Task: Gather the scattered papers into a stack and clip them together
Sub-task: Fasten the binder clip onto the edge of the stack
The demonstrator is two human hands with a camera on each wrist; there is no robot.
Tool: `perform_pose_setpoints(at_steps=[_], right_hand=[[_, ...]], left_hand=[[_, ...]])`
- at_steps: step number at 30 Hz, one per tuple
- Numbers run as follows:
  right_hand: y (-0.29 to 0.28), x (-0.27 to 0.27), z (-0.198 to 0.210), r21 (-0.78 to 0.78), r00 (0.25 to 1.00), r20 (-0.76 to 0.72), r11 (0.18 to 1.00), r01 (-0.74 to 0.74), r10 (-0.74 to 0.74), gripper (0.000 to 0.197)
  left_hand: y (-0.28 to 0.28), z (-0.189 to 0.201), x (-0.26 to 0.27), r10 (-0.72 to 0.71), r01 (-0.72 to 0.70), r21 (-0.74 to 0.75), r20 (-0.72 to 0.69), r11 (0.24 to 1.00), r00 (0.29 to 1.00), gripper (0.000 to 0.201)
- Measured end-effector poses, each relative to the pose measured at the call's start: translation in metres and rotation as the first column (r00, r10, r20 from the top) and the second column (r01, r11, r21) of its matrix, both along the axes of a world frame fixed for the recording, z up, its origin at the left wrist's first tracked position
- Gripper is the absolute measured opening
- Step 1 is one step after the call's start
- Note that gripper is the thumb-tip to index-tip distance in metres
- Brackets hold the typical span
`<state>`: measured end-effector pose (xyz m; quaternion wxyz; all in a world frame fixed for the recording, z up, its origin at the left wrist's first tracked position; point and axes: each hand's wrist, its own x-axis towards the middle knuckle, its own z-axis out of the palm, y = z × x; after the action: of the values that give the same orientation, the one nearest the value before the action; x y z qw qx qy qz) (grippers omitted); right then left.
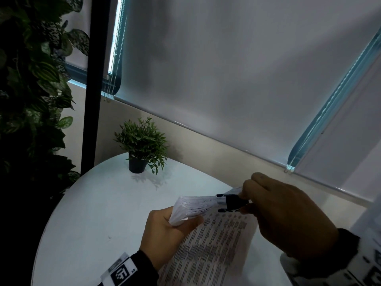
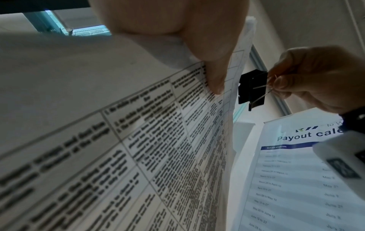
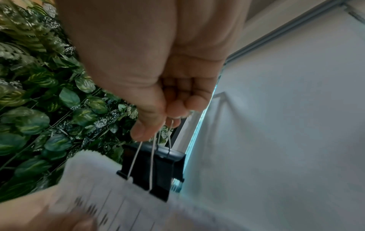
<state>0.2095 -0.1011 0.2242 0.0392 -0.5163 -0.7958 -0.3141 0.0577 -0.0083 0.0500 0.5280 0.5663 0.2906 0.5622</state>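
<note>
left hand point(image 1: 165, 230) gripped paper stack point(image 1: 206, 244); right hand point(image 1: 288, 217) pinched binder clip point(image 1: 233, 202) handles, clip at stack's 12 o'clock edge.

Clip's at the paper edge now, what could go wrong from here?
1. The left hand grips the stack of printed white papers at one corner only; the sheets fan apart at the top edge, so some may escape the clip.
2. The right hand pinches the black binder clip by its thin wire handles; a slip could snap it shut early or askew.

Potted plant point(image 1: 142, 145) on white table point(image 1: 99, 203)
</note>
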Motion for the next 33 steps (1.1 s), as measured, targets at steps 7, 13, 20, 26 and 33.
perform_pose_setpoints(at_steps=[7,13,20,26,33], right_hand=[[0.004,0.001,-0.037,0.144,0.998,-0.062,0.989,0.038,-0.029,0.04],[0.01,0.0,-0.04,0.147,0.998,-0.062,0.989,0.022,-0.013,0.039],[0.017,0.001,-0.009,0.01,1.0,0.023,1.0,-0.004,0.004,0.046],[0.019,-0.002,-0.001,-0.062,1.0,-0.013,0.998,0.003,-0.004,0.045],[0.029,0.0,0.026,-0.375,0.99,-0.064,0.922,0.095,-0.128,0.019]], left_hand=[[-0.003,0.005,0.001,-0.002,0.005,-0.053,0.047,0.999,0.999,0.042],[-0.004,0.008,0.001,0.018,-0.015,-0.068,0.035,0.998,0.999,0.038],[-0.003,0.004,0.004,0.0,0.001,-0.028,0.024,1.0,1.0,0.038],[0.0,0.0,0.005,0.008,-0.008,-0.007,0.005,1.0,1.0,0.043],[0.001,-0.004,0.006,0.004,-0.002,0.062,-0.024,0.998,1.0,0.042]])
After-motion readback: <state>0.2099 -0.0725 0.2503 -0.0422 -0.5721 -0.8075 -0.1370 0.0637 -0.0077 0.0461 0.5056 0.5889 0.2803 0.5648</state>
